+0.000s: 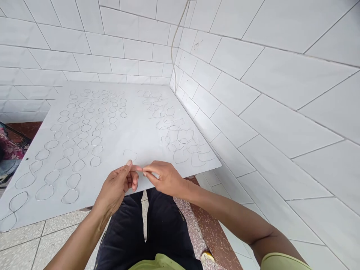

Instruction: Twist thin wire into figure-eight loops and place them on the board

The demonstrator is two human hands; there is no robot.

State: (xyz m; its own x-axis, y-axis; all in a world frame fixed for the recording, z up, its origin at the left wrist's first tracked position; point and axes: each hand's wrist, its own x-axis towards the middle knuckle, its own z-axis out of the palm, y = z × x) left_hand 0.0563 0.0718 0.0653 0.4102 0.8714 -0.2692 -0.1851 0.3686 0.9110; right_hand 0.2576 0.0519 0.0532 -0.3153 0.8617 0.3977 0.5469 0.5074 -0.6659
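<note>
My left hand is closed near the front edge of the white board, its index finger reaching right to meet my right hand. The right thumb and fingers pinch together at that fingertip. A thin dark strand, like fine wire or thread, arcs up just beyond my left thumb; its ends run out of sight at the hands. Columns of figure-eight loops made of similar strands lie on the board's left half. Loose curved strands lie scattered and overlapping on the right half.
The white board reaches to the tiled walls at the back and right. A pale cable hangs down the corner. Patterned fabric shows at the left edge. My legs are below the front edge.
</note>
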